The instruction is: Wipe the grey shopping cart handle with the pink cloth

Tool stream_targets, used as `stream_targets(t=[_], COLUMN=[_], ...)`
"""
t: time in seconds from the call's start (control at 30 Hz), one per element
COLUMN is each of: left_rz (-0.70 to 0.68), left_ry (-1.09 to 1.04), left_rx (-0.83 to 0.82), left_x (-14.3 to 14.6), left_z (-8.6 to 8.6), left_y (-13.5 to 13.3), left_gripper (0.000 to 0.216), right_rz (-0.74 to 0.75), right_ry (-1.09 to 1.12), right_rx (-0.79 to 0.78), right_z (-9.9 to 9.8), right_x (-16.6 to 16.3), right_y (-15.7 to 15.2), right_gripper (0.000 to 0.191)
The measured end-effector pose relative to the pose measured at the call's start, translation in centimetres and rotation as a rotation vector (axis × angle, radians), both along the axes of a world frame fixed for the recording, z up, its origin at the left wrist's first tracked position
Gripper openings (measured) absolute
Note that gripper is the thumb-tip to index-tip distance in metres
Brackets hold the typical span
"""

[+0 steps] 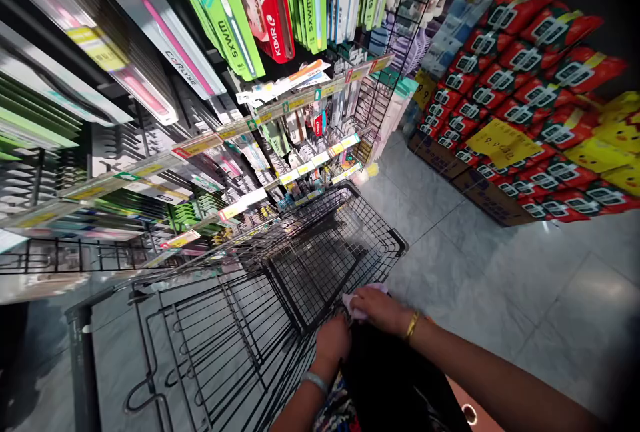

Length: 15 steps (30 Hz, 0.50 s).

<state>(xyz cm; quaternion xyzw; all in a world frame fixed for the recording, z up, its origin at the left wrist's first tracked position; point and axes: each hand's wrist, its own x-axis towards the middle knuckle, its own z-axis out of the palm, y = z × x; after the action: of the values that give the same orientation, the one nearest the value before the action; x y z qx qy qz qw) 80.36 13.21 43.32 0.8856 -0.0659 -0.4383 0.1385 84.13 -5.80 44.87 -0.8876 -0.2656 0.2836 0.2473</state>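
A black wire shopping cart stands before me, its basket bare except for dark shapes I cannot make out. My right hand, with a gold bracelet at the wrist, is closed on a pale lilac cloth at the cart's near side rim. Just beside it, my left hand is curled into a fist against the same side of the cart. Its fingertips are hidden, so what it grips does not show. A black garment or bag lies below both hands.
Shelves of packaged toothbrushes run along the left, with price strips close to the cart. At the right, red packs are stacked beside yellow packs and a yellow price sign. Grey tile floor lies between.
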Motion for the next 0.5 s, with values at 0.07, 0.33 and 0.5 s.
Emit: stream_targets(t=[0.07, 0.33, 0.5], left_rz=[0.011, 0.024, 0.069], left_ry=[-0.012, 0.038, 0.049], left_rx=[0.002, 0.006, -0.008], left_x=[-0.1, -0.2, -0.4], left_z=[-0.1, -0.4, -0.2], left_y=[0.1, 0.2, 0.5], left_gripper=[0.031, 0.034, 0.037], right_rz=[-0.096, -0.275, -0.265], right_ry=[-0.029, 0.145, 0.262], right_rx=[-0.034, 0.001, -0.104], right_z=[0.4, -0.4, -1.0], right_x=[1.8, 2.8, 4.2], right_y=[-2.8, 2.6, 5.1], right_gripper=[0.02, 0.03, 0.038])
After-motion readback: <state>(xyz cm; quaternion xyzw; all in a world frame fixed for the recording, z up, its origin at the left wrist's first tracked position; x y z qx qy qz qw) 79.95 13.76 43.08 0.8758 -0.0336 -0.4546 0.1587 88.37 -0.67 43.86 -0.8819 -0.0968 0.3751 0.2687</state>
